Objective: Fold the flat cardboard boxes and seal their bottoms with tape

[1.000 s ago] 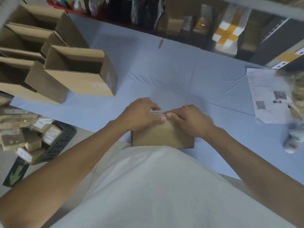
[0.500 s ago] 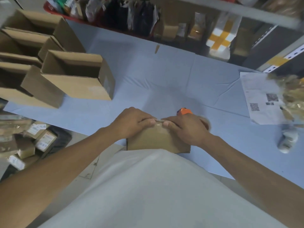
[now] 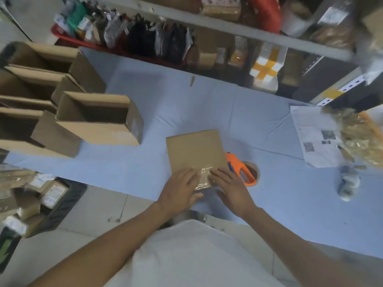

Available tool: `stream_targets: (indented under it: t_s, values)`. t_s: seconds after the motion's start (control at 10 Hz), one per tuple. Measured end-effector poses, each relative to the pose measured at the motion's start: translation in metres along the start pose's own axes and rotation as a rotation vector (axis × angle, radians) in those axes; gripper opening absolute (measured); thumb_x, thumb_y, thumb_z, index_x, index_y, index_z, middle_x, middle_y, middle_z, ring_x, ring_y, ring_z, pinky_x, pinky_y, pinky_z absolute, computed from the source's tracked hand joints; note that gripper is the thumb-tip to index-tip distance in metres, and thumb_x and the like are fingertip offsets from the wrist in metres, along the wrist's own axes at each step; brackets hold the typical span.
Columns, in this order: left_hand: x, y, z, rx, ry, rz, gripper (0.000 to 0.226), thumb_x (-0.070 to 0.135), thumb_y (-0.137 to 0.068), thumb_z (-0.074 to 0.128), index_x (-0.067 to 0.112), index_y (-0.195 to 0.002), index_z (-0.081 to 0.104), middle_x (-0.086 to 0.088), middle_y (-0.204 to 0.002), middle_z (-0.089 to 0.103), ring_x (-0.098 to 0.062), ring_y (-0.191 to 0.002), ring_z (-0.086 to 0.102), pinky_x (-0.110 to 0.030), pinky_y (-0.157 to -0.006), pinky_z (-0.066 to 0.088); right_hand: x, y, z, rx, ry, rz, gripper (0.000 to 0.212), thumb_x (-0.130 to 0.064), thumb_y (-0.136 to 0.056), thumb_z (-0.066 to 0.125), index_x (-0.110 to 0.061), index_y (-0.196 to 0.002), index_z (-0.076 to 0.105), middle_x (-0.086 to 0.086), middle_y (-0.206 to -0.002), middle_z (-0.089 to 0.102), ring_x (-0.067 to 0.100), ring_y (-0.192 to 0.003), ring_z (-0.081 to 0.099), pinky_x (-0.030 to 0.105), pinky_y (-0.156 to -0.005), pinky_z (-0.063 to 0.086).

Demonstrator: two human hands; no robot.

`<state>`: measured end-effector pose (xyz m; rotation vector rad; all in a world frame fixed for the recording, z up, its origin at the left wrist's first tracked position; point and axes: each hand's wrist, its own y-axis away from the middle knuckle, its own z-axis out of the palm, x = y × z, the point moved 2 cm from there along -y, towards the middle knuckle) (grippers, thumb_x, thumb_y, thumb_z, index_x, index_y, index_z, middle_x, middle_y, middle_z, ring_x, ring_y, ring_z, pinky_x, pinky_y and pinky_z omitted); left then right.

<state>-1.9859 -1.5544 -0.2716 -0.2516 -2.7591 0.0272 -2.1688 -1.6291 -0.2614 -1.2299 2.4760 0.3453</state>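
Observation:
A small brown cardboard box (image 3: 194,150) stands on the blue table (image 3: 207,112) in front of me, one plain face toward the camera. A strip of clear tape (image 3: 204,177) wraps over its near edge. My left hand (image 3: 179,192) lies flat on the box's near left part, fingers straight beside the tape. My right hand (image 3: 232,188) presses with straight fingers on the near right part, next to the tape. An orange tape dispenser (image 3: 241,171) lies on the table just right of the box.
Several folded open boxes (image 3: 99,117) stand grouped at the table's left. A printed paper sheet (image 3: 317,135) and a crinkled bag (image 3: 360,137) lie at the right. Shelves with packed goods (image 3: 157,38) run behind the table. A black crate of parcels (image 3: 47,195) sits on the floor at left.
The box has turned up and moved away from my body, showing a larger face. Both hands went from pinching the tape at the top edge to pressing flat beside it. The dispenser now shows.

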Motion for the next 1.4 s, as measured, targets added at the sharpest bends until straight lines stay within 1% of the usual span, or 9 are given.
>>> stream_targets:
  t_s: [0.1,0.2,0.3,0.5,0.7,0.9,1.0,1.2,1.4]
  values:
    - [-0.022,-0.028,-0.014,0.036,0.039,-0.058,0.037,0.031,-0.081,0.069,0.011,-0.111,0.065,-0.016,-0.123,0.057,-0.039,-0.113,0.054,-0.047,-0.091,0.047,-0.01,0.006,0.007,0.114,0.086,0.183,0.045,-0.025,-0.081,0.067,-0.011,-0.123,0.063,0.017,-0.122,0.059,0.037,-0.107,0.057,0.046,-0.085,0.048]
    - [-0.065,-0.075,-0.034,-0.161,-0.032,-0.328,0.081,0.05,-0.079,0.068,0.02,-0.147,0.036,-0.019,-0.156,0.022,-0.036,-0.144,0.021,-0.05,-0.112,0.027,-0.028,0.011,0.012,0.305,-0.163,0.674,0.07,-0.052,-0.089,0.058,-0.015,-0.145,0.037,0.015,-0.129,0.046,0.03,-0.111,0.047,0.04,-0.081,0.048]
    - [-0.1,-0.101,-0.043,-0.454,0.066,-0.398,0.089,0.055,-0.083,0.063,0.026,-0.154,0.018,-0.012,-0.153,0.034,-0.03,-0.138,0.035,-0.041,-0.108,0.035,-0.052,0.001,0.029,0.245,-0.678,0.891,0.081,-0.045,-0.089,0.063,-0.025,-0.151,0.014,0.006,-0.139,0.045,0.026,-0.119,0.05,0.042,-0.093,0.046]
    - [-0.133,-0.079,-0.066,-0.36,0.362,-0.521,0.092,0.052,-0.078,0.071,0.039,-0.151,0.018,-0.006,-0.133,0.056,-0.028,-0.115,0.056,-0.034,-0.092,0.046,-0.054,-0.068,0.005,0.417,-0.801,0.83,0.09,-0.044,-0.072,0.071,-0.018,-0.145,0.025,0.008,-0.136,0.051,0.028,-0.122,0.052,0.049,-0.101,0.043]
    - [-0.157,-0.106,-0.115,-0.093,0.524,-0.587,0.121,0.034,-0.068,0.085,0.046,-0.147,-0.006,-0.014,-0.143,0.029,-0.036,-0.118,0.049,-0.04,-0.088,0.048,-0.02,-0.154,-0.047,0.426,-0.661,0.744,0.102,-0.027,-0.067,0.082,-0.024,-0.15,0.022,0.011,-0.127,0.049,0.025,-0.107,0.059,0.04,-0.092,0.052]
    - [-0.179,-0.143,-0.142,0.121,0.524,-0.509,0.101,0.02,-0.074,0.08,0.034,-0.146,0.01,-0.014,-0.119,0.054,-0.031,-0.101,0.059,-0.027,-0.067,0.046,0.01,-0.204,-0.079,0.505,-0.529,0.618,0.072,-0.017,-0.077,0.077,-0.018,-0.138,0.038,0.006,-0.127,0.053,0.024,-0.107,0.058,0.033,-0.084,0.052]
    - [-0.176,-0.141,-0.124,-0.014,0.461,-0.548,0.098,0.02,-0.08,0.077,0.032,-0.148,0.008,-0.015,-0.124,0.054,-0.028,-0.094,0.061,-0.035,-0.073,0.052,0.011,-0.203,-0.062,0.391,-0.511,0.647,0.064,-0.014,-0.083,0.07,-0.015,-0.135,0.033,0.008,-0.116,0.06,0.029,-0.099,0.062,0.028,-0.068,0.048]
    - [-0.175,-0.126,-0.111,-0.223,0.302,-0.556,0.126,0.033,-0.078,0.079,0.044,-0.144,-0.028,-0.007,-0.16,0.012,-0.035,-0.137,0.035,-0.05,-0.11,0.038,0.011,-0.196,-0.056,0.228,-0.393,0.7,0.085,-0.014,-0.081,0.075,-0.012,-0.148,0.023,0.013,-0.13,0.055,0.034,-0.11,0.06,0.038,-0.086,0.054]
    - [-0.171,-0.142,-0.177,-0.197,0.165,-0.402,0.106,0.039,-0.083,0.073,0.029,-0.155,-0.004,-0.017,-0.159,0.017,-0.039,-0.144,0.019,-0.048,-0.112,0.029,-0.031,-0.224,-0.122,0.306,-0.154,0.61,0.088,-0.032,-0.083,0.072,-0.015,-0.152,0.02,0.014,-0.151,0.033,0.036,-0.135,0.036,0.045,-0.103,0.043]
